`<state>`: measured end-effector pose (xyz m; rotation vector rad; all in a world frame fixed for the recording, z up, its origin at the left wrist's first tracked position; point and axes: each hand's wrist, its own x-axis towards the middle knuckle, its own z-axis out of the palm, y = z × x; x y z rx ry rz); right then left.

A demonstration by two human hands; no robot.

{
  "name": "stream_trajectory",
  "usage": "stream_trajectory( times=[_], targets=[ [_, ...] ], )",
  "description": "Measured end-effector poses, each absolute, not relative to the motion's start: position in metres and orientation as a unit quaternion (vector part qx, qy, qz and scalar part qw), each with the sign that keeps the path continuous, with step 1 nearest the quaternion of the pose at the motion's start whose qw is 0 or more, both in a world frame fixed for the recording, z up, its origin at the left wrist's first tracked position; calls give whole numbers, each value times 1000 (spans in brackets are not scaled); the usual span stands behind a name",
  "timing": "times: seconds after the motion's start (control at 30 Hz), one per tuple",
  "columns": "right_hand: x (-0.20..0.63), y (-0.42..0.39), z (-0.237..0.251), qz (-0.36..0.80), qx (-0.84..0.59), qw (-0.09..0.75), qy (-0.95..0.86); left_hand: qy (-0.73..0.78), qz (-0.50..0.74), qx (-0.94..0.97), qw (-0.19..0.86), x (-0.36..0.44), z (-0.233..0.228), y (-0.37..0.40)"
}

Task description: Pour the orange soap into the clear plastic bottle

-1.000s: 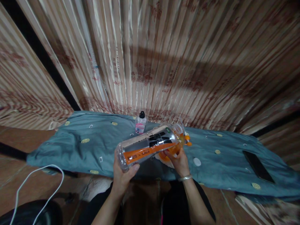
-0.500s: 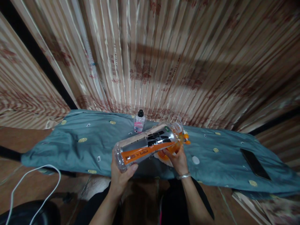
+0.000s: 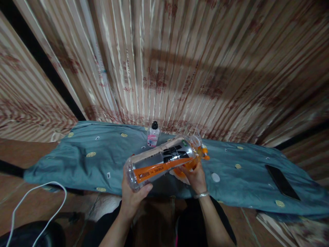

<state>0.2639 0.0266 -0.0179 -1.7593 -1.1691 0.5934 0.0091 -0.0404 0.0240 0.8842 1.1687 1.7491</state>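
A large clear plastic bottle [image 3: 154, 161] with an orange and black label lies tilted across the middle, its neck toward the right and a little higher than its base. My left hand [image 3: 133, 192] is wrapped round the base end. At the neck end, my right hand [image 3: 195, 176] has its fingers closed on an orange, partly see-through item [image 3: 190, 164] with small orange knobs. Its kind I cannot make out, and the bottle partly hides it. The bottle's mouth meets this item, but whether it goes inside is unclear. A white round cap [image 3: 215, 177] lies right of my right hand.
A green padded cloth surface [image 3: 89, 171] stretches across the view. Behind the large bottle stands a small bottle [image 3: 153, 135] with a black top. A dark phone [image 3: 282, 181] lies at the right. A striped curtain [image 3: 159, 68] hangs behind; a white cable [image 3: 38, 187] loops at lower left.
Both hands keep their hold on the bottle and the orange item with hardly any movement. The whole view has shifted very slightly.
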Motion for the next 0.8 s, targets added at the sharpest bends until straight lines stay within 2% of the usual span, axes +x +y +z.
stream_trajectory(
  times=[0.53,0.8],
  targets=[
    [263,26,-19,255,-692,474,-481,432,686,302,501,14,55,-51],
    [263,26,-19,249,-702,468,-475,478,676,330,453,16,59,-51]
  ],
)
